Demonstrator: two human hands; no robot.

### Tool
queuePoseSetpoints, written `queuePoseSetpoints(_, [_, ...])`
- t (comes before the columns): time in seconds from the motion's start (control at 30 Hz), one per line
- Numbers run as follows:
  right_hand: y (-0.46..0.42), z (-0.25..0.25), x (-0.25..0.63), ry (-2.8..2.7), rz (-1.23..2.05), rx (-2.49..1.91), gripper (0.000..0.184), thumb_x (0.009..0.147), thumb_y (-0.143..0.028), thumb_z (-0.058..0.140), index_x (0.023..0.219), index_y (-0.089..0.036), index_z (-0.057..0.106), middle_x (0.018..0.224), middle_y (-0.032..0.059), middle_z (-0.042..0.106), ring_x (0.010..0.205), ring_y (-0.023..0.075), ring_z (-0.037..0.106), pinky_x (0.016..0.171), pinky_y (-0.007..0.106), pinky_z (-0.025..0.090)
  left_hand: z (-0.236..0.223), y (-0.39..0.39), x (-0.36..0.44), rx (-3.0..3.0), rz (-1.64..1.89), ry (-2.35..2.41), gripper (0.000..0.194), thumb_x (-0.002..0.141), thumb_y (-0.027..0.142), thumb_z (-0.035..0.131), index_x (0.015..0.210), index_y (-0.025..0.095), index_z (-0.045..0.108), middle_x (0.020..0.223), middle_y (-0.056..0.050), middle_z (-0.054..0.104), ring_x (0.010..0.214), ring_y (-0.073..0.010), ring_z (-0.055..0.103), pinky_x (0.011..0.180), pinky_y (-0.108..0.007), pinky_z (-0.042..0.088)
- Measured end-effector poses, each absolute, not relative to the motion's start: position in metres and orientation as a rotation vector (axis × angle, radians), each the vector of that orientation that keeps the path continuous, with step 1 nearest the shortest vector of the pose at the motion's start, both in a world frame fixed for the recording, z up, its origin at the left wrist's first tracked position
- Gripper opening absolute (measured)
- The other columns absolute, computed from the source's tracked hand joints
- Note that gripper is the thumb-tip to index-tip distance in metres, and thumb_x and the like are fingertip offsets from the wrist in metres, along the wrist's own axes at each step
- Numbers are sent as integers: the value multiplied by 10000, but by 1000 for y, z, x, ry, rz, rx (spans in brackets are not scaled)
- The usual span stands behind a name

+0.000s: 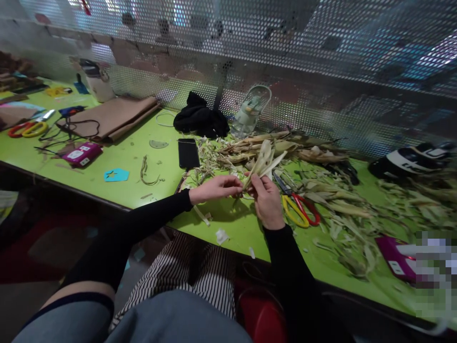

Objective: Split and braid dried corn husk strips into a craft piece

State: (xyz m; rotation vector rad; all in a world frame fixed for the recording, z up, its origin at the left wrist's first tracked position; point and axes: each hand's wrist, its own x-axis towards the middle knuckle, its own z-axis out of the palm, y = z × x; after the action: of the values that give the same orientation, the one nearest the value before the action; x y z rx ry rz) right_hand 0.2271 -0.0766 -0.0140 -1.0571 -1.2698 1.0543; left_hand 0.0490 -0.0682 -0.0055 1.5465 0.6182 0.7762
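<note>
A small bundle of pale dried corn husk (264,159) fans upward above the table's front part. My right hand (268,202) is closed round its lower part, thumb on top. From the left, my left hand (223,187) pinches at the bundle's narrow lower end; its fingertips are partly hidden there. Just right of my right hand lie scissors (302,209) with one yellow and one red handle, blades under scraps. Behind both hands spreads a heap of dry husks (250,145), with shredded bits around it.
On the green table (160,171) lie a black phone (188,153), a blue paper tag (116,175) and a purple box (83,154). A black cloth (201,116) and a clear bottle (248,114) stand against the perforated metal screen (150,81). More husk strips (342,207) cover the right side.
</note>
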Motion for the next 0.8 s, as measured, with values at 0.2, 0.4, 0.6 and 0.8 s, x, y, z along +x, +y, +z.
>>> queuePoseSetpoints(0.2, [-79, -11, 226, -1345, 995, -1065, 422, 764, -613, 757, 689, -204, 680, 601, -41, 516, 532, 93, 404, 498, 246, 354, -7, -70, 51, 1395, 772, 652, 231, 911, 362, 662, 922, 138, 606, 859, -9, 677, 659, -67, 597, 623, -222, 441])
queuePoseSetpoints(0.4, [-75, -15, 228, -1195, 1043, -1013, 421, 682, -602, 833, 786, -205, 738, 629, -37, 581, 536, 79, 426, 500, 229, 340, -8, -69, 54, 991, 909, 628, 199, 897, 294, 707, 923, 139, 586, 825, -10, 702, 722, -86, 676, 775, -266, 540])
queuePoseSetpoints(0.6, [-81, -8, 227, -1294, 1064, -1056, 474, 692, -662, 802, 700, -207, 672, 566, -54, 509, 524, 83, 412, 494, 231, 340, -10, -67, 52, 940, 999, 621, 174, 883, 249, 716, 940, 132, 601, 808, 11, 676, 682, -76, 675, 753, -258, 540])
queuePoseSetpoints(0.8, [-83, -3, 225, -1270, 1126, -1105, 509, 674, -685, 803, 800, -215, 656, 590, -63, 539, 497, 76, 426, 466, 216, 349, -7, -70, 49, 1080, 854, 519, 240, 813, 231, 774, 962, 121, 622, 880, -25, 696, 780, -96, 688, 865, -310, 528])
